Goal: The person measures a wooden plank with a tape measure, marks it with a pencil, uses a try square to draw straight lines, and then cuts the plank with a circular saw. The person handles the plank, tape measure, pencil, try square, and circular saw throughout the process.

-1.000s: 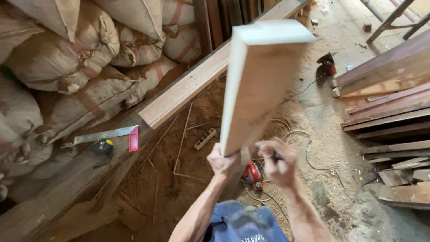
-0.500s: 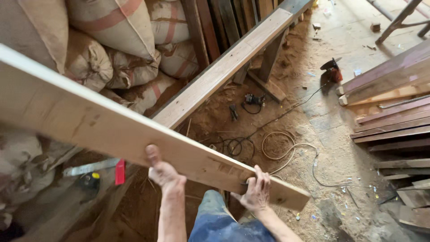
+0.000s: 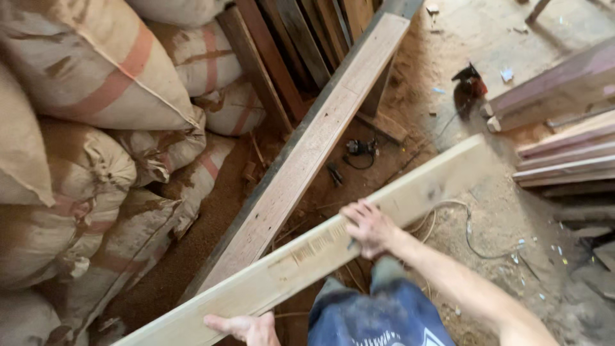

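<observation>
I hold a long pale wooden plank (image 3: 410,198) slanting from the lower left up to the right, above the floor. My left hand (image 3: 246,328) grips its lower edge near the bottom of the view. My right hand (image 3: 368,227) lies over the plank's middle with its fingers curled across the top face. A printed label patch sits on the plank between my hands. Under the plank runs a longer reddish board (image 3: 314,147) resting on a dark beam. My blue trousers (image 3: 378,317) show below.
Stacked burlap sacks (image 3: 96,128) fill the left. Dark planks (image 3: 288,38) lean at the top. A pile of boards (image 3: 570,141) lies at right. A red and black power tool (image 3: 469,86), cables (image 3: 471,230) and sawdust lie on the floor.
The plank stood upright, then swung down across the view. It now slants up to the right, with my hands spread further apart along it.
</observation>
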